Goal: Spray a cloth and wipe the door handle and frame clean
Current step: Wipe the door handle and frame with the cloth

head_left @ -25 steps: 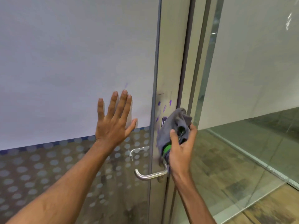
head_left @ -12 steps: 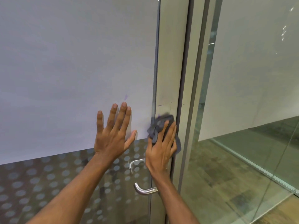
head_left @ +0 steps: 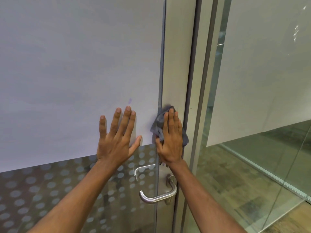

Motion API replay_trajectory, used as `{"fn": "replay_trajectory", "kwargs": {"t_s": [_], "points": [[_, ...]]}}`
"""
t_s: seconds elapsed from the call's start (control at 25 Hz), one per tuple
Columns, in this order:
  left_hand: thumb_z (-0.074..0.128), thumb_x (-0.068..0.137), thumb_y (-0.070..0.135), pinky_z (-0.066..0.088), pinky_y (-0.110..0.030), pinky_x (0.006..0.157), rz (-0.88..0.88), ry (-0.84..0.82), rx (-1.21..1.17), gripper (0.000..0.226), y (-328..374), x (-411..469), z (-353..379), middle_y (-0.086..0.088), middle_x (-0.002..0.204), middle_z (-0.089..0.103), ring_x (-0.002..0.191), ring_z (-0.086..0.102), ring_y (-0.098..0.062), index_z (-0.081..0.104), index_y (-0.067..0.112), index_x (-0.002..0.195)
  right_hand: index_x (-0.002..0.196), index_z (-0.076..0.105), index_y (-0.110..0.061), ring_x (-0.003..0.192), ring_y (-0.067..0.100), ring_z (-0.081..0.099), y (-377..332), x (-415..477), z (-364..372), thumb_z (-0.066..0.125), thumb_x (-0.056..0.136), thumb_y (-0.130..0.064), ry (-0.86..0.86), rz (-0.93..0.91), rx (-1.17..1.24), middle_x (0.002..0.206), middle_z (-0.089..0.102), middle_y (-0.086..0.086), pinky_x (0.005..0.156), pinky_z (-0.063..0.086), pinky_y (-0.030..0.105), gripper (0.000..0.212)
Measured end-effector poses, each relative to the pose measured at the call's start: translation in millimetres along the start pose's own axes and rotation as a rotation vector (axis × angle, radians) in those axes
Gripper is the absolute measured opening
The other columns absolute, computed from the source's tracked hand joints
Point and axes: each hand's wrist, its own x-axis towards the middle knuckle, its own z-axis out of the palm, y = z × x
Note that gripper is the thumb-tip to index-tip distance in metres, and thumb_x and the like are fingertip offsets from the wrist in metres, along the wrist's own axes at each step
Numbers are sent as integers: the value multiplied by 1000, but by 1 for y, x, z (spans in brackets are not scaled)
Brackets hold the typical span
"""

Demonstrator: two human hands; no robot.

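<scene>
Door (head_left: 67,56): frosted glass with a dotted band below; likely to swing if the brace eases.
Frame (head_left: 176,64): upright metal strip right of the glass, long axis vertical.
Left grip (head_left: 116,142): spread flat on the glass, holding nothing.
Right grip (head_left: 170,145): fingers straight, pressing cloth (head_left: 159,125) against frame.
Handle (head_left: 158,198): lever below the cloth, apart from it; long axis horizontal, free end pointing left.
Cloth: grey, bunched on the frame edge; pressed rather than clasped, so may slide out.
Smudge (head_left: 130,100): purple, on the glass; easily missed.
</scene>
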Motion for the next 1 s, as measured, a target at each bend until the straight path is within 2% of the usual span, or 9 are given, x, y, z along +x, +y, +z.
{"fn": "replay_trajectory", "kwargs": {"t_s": [0.16, 0.24, 0.4, 0.52, 0.64, 0.72, 0.8, 0.88, 1.0], "points": [[35, 98, 61, 2, -59, 119, -2, 6, 8, 84, 0, 0, 0, -13, 165, 10, 152, 7, -32, 18, 7, 159, 152, -9, -25, 150, 19, -3, 4, -93, 8, 45, 84, -30, -148, 87, 69, 162, -12, -6, 118, 11, 46, 87], [34, 98, 61, -1, -59, 119, 0, 4, 15, 84, 0, -1, 1, -13, 166, 8, 153, 2, -32, 17, 7, 159, 152, -11, -26, 150, 18, -5, 5, -98, 8, 45, 83, -29, -157, 92, 87, 162, -14, -8, 119, 9, 44, 89], [32, 98, 62, -1, -59, 119, -3, -4, 20, 84, 0, -1, 2, -13, 167, 2, 153, -2, -32, 15, 7, 160, 153, -2, -19, 150, 22, 0, -2, -11, -3, 42, 83, -29, -57, 47, 107, 163, -7, -4, 122, -3, 32, 83], [32, 98, 62, -1, -60, 119, -1, -3, 19, 84, 0, -1, 3, -13, 167, 1, 153, -3, -32, 15, 7, 160, 153, 0, -16, 150, 24, 4, -6, 17, -2, 42, 81, -28, 45, 55, 96, 163, -2, -2, 122, 0, 35, 84], [31, 98, 62, -2, -59, 119, -1, -5, 7, 85, -1, -1, 2, -13, 167, -1, 153, -3, -32, 14, 7, 160, 152, -5, -15, 150, 22, 1, -9, -30, 4, 42, 83, -31, 8, 111, 53, 161, 7, 9, 122, 6, 41, 85], [32, 98, 62, -3, -59, 120, -5, -1, 11, 85, -1, -2, 2, -13, 167, 0, 153, -2, -31, 15, 7, 160, 150, -7, -11, 149, 23, 0, -15, -54, 10, 42, 85, -28, 6, 216, 116, 161, 4, 11, 121, 9, 49, 84], [32, 98, 62, -3, -59, 120, -1, 0, 22, 85, 0, -2, 3, -13, 167, 0, 153, -1, -31, 15, 7, 160, 149, -3, -4, 149, 26, 1, -21, -35, 11, 44, 88, -23, 90, 352, 229, 159, 0, 9, 120, 9, 52, 79], [32, 98, 62, -3, -59, 120, 1, -1, 27, 84, 0, -2, 4, -13, 167, 0, 153, -2, -31, 15, 7, 160, 151, 5, -4, 149, 23, 0, -23, 1, 3, 40, 90, -26, 161, 354, 218, 159, 0, 5, 122, 3, 43, 73], [31, 98, 62, -3, -59, 119, 2, -5, 9, 84, 0, -2, 4, -13, 167, -1, 153, -3, -32, 14, 7, 160, 151, 5, -5, 150, 21, -2, -21, 21, -2, 44, 89, -27, 111, 208, 135, 160, -3, 0, 123, -1, 35, 76]]}}
